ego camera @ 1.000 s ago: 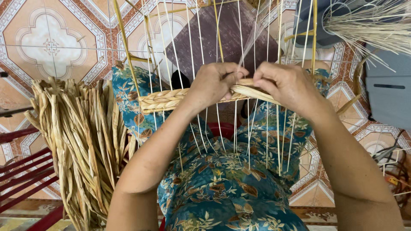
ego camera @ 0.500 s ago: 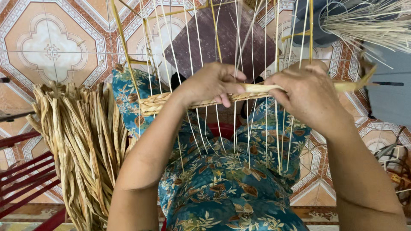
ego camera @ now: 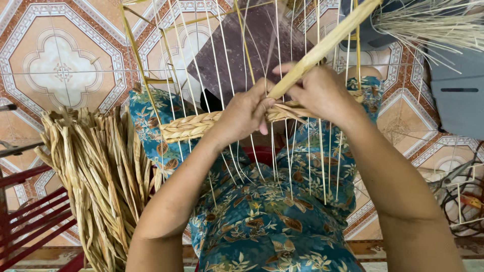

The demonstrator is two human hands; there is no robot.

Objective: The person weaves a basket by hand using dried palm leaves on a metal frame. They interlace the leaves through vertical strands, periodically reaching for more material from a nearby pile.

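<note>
Both hands (ego camera: 282, 103) grip a straw strand (ego camera: 322, 48) above patterned floor tiles (ego camera: 60, 65).

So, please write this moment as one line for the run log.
left hand: pinches woven band | right hand: grips flat straw strand, raised up-right | wire frame: on lap | straw bundle: at left

- A home craft place, used for basket weaving by hand, is shown.
- The floor (ego camera: 60, 70) is covered with patterned tiles in orange, white and grey, as is often seen in a house.
- A large bundle of dried straw strands (ego camera: 96, 186) is kept on the left.
- A frame of thin upright ribs (ego camera: 201, 75) with a woven band (ego camera: 194, 126) is held on the lap.
- Loose thin fibres (ego camera: 433, 22) are piled at the upper right.
</note>
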